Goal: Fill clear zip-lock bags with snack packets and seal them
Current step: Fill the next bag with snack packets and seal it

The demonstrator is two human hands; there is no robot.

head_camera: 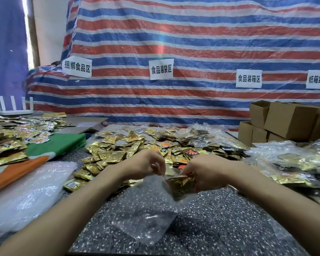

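**Two hands at the mouth of one bag**

Both of my hands meet just in front of the heap of loose gold snack packets (122, 154) on the speckled table (220, 228). My left hand (146, 163) pinches the upper lip of the clear zip-lock bag (148, 206), thumb and fingertips pressed together on the film, holding the mouth up and open. My right hand (207, 172) is closed around a bunch of gold packets (181, 183), and that bunch sits right at the opening, touching the film, apparently partly inside.

What matters next is direction: the bag's long axis runs from the mouth at my hands down toward my body, slanting slightly left, its closed end lying flat on the table near me. So the packets must travel toward me, along that axis, and my right hand is the one placed to push them.

The bag is thin, crinkled and glossy; I judge it mostly empty below the mouth, with something dark showing faintly through the lower half. More empty bags (31, 189) lie stacked at my left, filled bags (288, 159) at my right.
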